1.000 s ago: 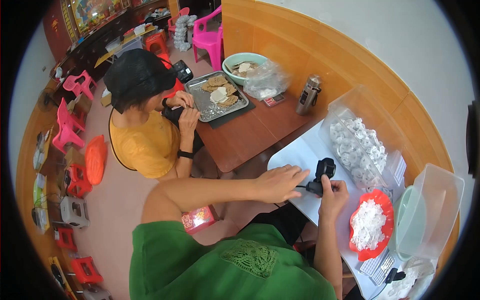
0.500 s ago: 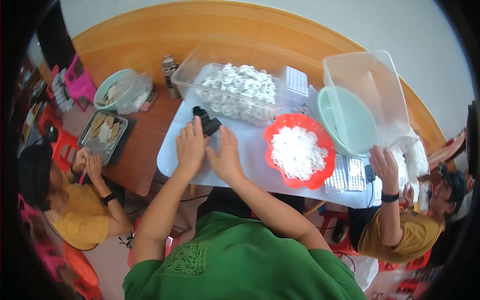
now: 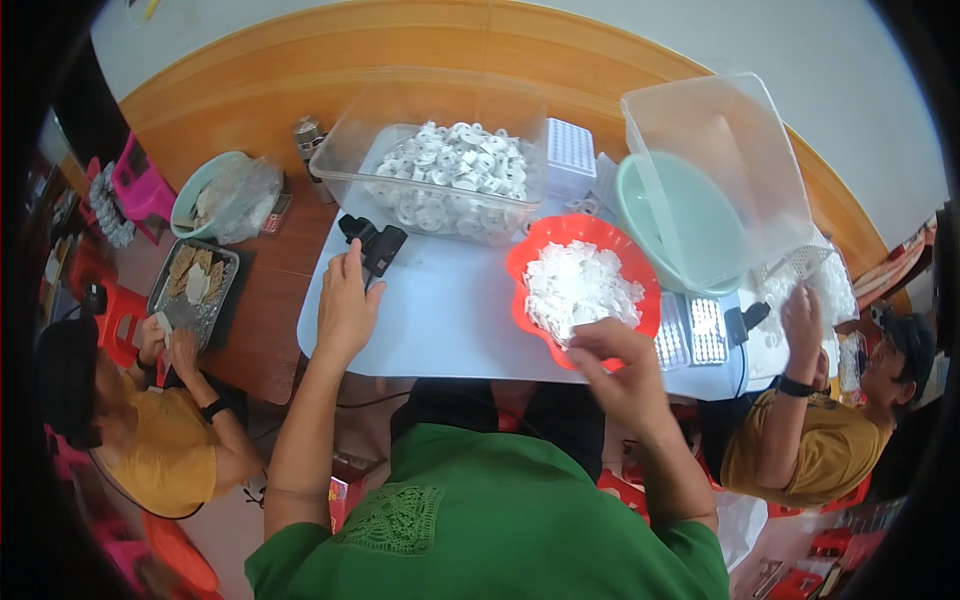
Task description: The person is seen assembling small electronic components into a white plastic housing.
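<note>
My left hand [image 3: 346,308] reaches to a black device [image 3: 375,245] on the pale blue table. Its fingers are stretched and apart, the fingertips beside or against the device's lower end. A scalloped red bowl [image 3: 518,268] heaped with small white pieces [image 3: 585,290] stands to the right. Over the near rim of this bowl is my right hand [image 3: 628,375], thumb and fingers brought together at the edge of the heap. What they pinch, if anything, is too small to make out. Behind the device, a clear plastic bin [image 3: 335,165] holds many white ring-shaped parts [image 3: 460,165].
Right of the red bowl are a pale green basin [image 3: 640,215], an upright clear bin [image 3: 740,150] and trays of small round parts [image 3: 708,330]. A metal flask [image 3: 310,145] stands at left. Co-workers sit at both sides [image 3: 170,420], [image 3: 820,440].
My right hand has left the black device and moved right to the red bowl, its fingers now closed together. My left hand stays by the device. The view has shifted slightly.
</note>
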`<state>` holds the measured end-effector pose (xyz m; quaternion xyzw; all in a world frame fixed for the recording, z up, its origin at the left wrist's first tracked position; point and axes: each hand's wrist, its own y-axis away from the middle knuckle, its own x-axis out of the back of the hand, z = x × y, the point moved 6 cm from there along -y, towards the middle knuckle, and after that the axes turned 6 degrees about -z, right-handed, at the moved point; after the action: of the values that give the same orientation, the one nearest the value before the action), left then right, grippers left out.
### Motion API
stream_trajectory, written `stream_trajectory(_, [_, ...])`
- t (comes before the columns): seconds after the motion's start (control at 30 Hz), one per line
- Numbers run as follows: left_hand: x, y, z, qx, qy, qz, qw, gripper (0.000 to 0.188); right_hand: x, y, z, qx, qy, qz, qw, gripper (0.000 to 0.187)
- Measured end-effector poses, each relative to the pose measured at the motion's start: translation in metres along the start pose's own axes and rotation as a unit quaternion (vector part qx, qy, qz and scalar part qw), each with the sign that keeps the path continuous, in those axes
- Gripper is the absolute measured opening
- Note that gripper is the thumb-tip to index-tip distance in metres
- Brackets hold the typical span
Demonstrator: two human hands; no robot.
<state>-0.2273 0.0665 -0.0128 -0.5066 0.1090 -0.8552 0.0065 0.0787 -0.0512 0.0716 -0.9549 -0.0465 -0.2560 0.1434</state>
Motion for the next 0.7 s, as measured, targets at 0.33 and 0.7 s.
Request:
stream_trajectory(0.33, [0.015, 0.025, -0.005, -0.013, 0.018, 0.041, 0.999, 0.066, 0.046, 0.012, 0.031, -0.070, 0.050, 0.062, 0.994, 0.015])
stream_trajectory(0.7, [-0.005, 0.021, 0.015, -0.106, 0.030, 0.042, 0.993, 0.057, 0.051, 0.039, 0.059, -0.072, 0.062, 0.089, 0.991, 0.016])
